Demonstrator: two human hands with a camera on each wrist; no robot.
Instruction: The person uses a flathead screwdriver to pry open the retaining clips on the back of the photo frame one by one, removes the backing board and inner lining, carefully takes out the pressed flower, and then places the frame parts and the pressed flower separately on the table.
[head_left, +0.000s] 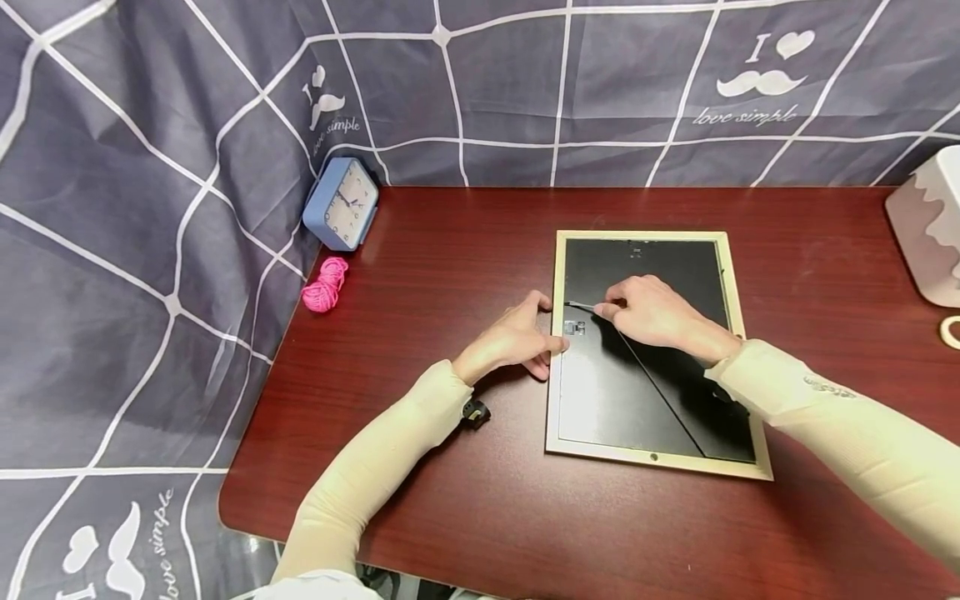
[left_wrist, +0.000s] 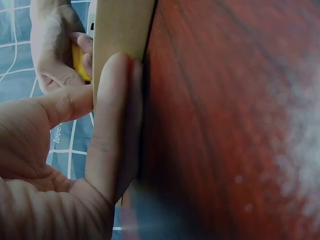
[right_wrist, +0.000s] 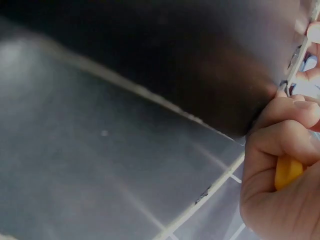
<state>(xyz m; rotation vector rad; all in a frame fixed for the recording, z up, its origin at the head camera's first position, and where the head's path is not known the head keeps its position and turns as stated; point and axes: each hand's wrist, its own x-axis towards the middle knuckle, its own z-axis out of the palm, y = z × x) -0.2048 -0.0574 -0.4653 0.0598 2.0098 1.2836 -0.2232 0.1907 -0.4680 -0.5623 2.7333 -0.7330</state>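
Observation:
A picture frame (head_left: 652,457) lies face down on the dark red table (head_left: 450,267), its black backing board (head_left: 637,392) up. My left hand (head_left: 517,337) rests against the frame's left edge with straight fingers (left_wrist: 112,125) lying along the pale wood (left_wrist: 120,30). My right hand (head_left: 652,312) lies over the backing and grips a screwdriver with a yellow handle (right_wrist: 287,172). Its thin metal shaft (head_left: 581,306) points left, close above a small metal clip (head_left: 574,328) at the frame's left side. Whether the tip touches anything is hidden.
A blue alarm clock (head_left: 341,204) and a coil of pink cord (head_left: 326,286) sit at the table's back left. A white container (head_left: 930,225) and a small ring (head_left: 951,332) stand at the right edge. Checked cloth (head_left: 150,250) hangs behind and to the left.

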